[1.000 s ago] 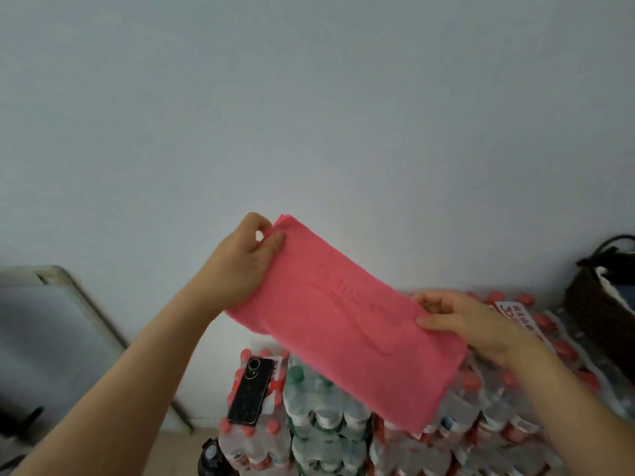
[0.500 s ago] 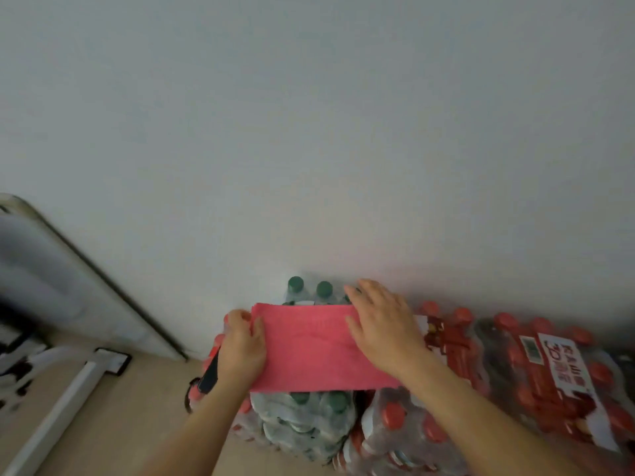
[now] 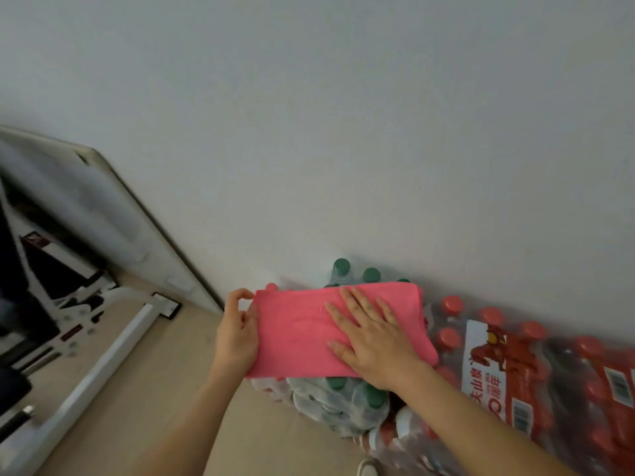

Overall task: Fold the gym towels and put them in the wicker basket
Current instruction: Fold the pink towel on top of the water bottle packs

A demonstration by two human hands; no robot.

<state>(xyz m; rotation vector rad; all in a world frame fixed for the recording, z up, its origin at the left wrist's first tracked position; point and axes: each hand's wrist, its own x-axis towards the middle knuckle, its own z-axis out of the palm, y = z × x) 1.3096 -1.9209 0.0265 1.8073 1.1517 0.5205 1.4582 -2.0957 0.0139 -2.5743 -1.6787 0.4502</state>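
Observation:
A folded pink towel [image 3: 295, 334] lies flat on top of shrink-wrapped packs of water bottles [image 3: 347, 403] by the wall. My right hand [image 3: 371, 334] presses on its right half with the fingers spread and straight. My left hand [image 3: 237, 331] holds the towel's left edge, thumb and fingers curled at the upper left corner. The wicker basket is out of view.
More bottle packs with red caps and red labels [image 3: 515, 372] run along the wall to the right. A white metal frame of gym equipment [image 3: 103, 355] stands on the beige floor to the left. A pale board [image 3: 113, 207] leans on the wall.
The towel, held up in the air a second ago, now lies on the bottle packs. My right hand has gone from pinching its edge to pressing flat on it and has slid toward the right.

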